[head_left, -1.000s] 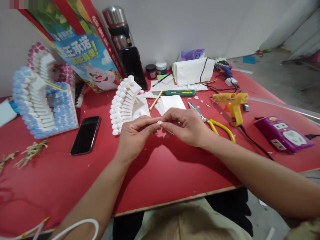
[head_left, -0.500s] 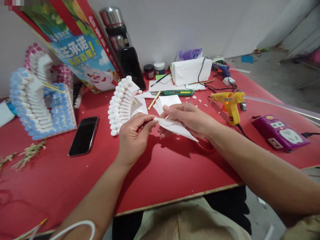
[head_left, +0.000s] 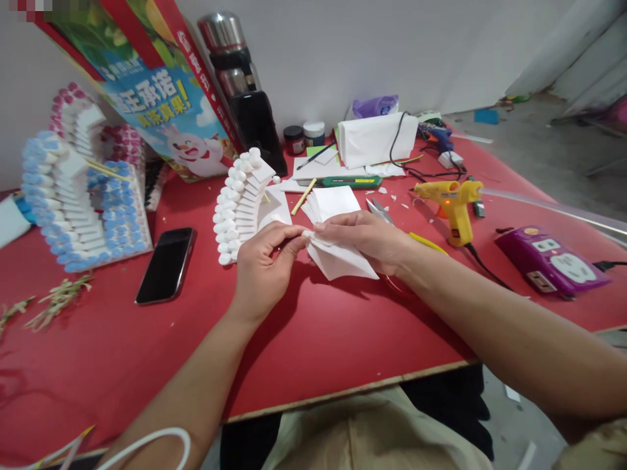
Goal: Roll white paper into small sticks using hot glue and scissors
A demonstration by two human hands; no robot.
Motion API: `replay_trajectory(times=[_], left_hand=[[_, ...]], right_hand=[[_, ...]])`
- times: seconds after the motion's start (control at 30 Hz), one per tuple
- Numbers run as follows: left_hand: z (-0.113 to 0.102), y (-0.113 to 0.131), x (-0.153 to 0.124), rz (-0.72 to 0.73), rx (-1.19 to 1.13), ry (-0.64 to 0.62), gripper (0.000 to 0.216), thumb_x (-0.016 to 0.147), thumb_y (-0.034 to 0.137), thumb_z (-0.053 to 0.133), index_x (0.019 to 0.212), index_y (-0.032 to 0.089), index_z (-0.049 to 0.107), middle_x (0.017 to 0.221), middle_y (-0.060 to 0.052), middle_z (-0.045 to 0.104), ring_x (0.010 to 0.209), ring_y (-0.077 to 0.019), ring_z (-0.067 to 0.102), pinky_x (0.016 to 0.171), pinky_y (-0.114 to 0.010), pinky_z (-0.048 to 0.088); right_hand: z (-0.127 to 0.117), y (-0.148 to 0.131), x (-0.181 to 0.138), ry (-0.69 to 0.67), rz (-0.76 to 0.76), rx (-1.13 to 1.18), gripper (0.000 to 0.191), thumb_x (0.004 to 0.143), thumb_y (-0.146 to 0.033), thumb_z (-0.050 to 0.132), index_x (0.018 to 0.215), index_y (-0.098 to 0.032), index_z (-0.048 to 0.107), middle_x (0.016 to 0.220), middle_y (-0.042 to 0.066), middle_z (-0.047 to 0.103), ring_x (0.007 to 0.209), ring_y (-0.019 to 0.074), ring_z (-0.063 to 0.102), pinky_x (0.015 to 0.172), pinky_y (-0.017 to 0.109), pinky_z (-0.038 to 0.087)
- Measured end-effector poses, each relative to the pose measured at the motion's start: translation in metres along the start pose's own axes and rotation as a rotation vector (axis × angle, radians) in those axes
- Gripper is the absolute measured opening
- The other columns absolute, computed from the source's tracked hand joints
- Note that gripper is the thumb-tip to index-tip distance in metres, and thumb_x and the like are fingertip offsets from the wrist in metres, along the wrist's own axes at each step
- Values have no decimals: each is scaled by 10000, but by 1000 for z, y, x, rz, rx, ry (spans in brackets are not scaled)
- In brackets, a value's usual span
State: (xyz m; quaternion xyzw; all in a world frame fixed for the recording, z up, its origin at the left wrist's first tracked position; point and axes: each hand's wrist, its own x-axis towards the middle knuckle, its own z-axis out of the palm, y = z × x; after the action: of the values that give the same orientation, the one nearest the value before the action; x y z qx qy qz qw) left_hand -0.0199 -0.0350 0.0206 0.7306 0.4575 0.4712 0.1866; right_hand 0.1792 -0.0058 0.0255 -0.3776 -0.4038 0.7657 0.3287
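Note:
A small sheet of white paper [head_left: 345,260] is held between both hands above the red table. My left hand [head_left: 267,264] pinches its rolled or folded left end between thumb and forefinger. The fingers of my right hand [head_left: 365,238] are closed on its upper edge, and the loose part hangs toward me. Just behind the hands lies a stack of white paper sheets [head_left: 337,201]. To the left stands a curved white model [head_left: 240,202] of stacked paper pieces with rounded white ends. Scissors [head_left: 379,210] lie partly hidden under my right forearm.
A yellow glue gun [head_left: 453,202] and a purple power strip [head_left: 551,261] are at the right. A phone [head_left: 165,266] lies at the left near a blue-and-white model [head_left: 73,209]. Farther back are a green cutter knife [head_left: 350,182], paint jars [head_left: 313,134] and a steel flask [head_left: 225,59].
My right hand has shifted slightly left and down along the paper. The sheet has turned, showing more of its flat face, and the scissors have come into sight.

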Motion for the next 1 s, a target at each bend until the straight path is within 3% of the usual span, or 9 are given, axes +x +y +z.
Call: replay_trajectory(times=[0.1,0.2,0.4,0.5,0.6,0.67,0.73,0.83,1.0], left_hand=[[1,1,0,6,7,-11,67,921,210,700,920,211,767,896,-2,750,829,-138,679,793,-253,524],[1,3,0,-1,14,-18,70,925,207,693,920,206,763,895,-4,748,821,-138,676,788,-255,523],[3,5,-1,-24,10,-9,75,926,207,690,912,200,763,870,-5,737,812,-133,664,770,-246,518],[2,3,-2,-82,-24,18,71,917,238,707,919,207,771,876,-4,738,788,-134,662,747,-246,524],[1,1,-1,-135,-53,65,68,898,253,728,922,218,781,884,0,743,731,-127,659,724,-249,536],[1,-1,-1,-122,-52,84,67,889,246,737,930,227,787,888,4,746,699,-119,653,715,-248,538],[1,-2,-1,-82,-40,76,76,892,238,733,945,233,787,909,1,748,701,-116,654,714,-249,537],[2,-1,-1,-33,-35,30,75,913,241,708,937,228,778,905,-13,736,764,-137,671,751,-269,541],[1,1,-2,2,-34,1,75,927,244,687,924,223,759,864,-15,715,787,-148,654,773,-288,529]], right_hand=[[2,0,-1,-40,13,-2,327,696,-379,912,851,-146,742,850,111,789,773,250,765,666,335,616],[4,0,-2,-40,-20,-35,270,714,-289,889,859,-145,712,872,120,795,778,269,777,665,366,637],[15,2,-5,36,-129,-248,124,874,-253,721,834,-181,628,683,42,743,570,203,725,500,285,582],[17,1,-6,38,-187,-315,144,906,-282,699,830,-197,611,618,4,691,525,173,681,523,276,575],[13,-5,-5,-78,-29,-113,279,956,-443,639,883,-174,630,761,65,743,586,185,694,563,298,589],[9,-9,-2,-176,117,80,479,1024,-569,443,936,-145,649,845,125,759,677,222,729,632,345,611],[5,-11,1,-233,234,222,582,1064,-557,279,974,-124,658,859,152,755,749,249,744,704,391,619],[1,-8,2,-254,290,311,443,1076,-423,348,976,-120,655,827,120,735,681,203,693,716,377,607],[0,-3,0,-291,223,359,218,1032,-326,525,932,-157,620,758,19,635,573,116,502,642,287,537]])
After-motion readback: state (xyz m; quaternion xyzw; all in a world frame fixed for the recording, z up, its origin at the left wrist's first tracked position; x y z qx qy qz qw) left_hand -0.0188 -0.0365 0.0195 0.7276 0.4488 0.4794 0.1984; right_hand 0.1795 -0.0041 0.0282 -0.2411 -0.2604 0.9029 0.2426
